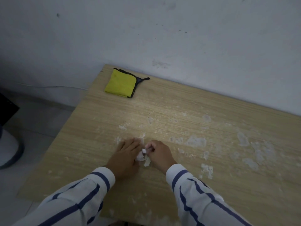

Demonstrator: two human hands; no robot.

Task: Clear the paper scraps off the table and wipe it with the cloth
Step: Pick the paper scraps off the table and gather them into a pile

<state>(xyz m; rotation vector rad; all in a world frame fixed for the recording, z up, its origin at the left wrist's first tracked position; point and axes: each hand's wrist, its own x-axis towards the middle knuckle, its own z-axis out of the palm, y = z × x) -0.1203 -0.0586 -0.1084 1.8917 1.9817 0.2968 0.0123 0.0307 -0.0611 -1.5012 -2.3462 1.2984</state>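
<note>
Small white paper scraps (pixel 142 157) lie bunched on the wooden table (pixel 187 101), between my two hands near the table's middle front. My left hand (pixel 124 158) rests flat on the table, fingers spread, its edge against the scraps. My right hand (pixel 160 154) is curled, its fingertips pinching a white scrap at the top of the bunch. A folded yellow cloth (pixel 121 84) with black trim lies at the far left corner of the table, well away from both hands.
White residue patches (pixel 196 141) and smears cover the table's right half. A grey wall (pixel 162 33) runs along the far edge. Left of the table is the floor, with a dark object (pixel 7 108) and a white round object (pixel 9 149).
</note>
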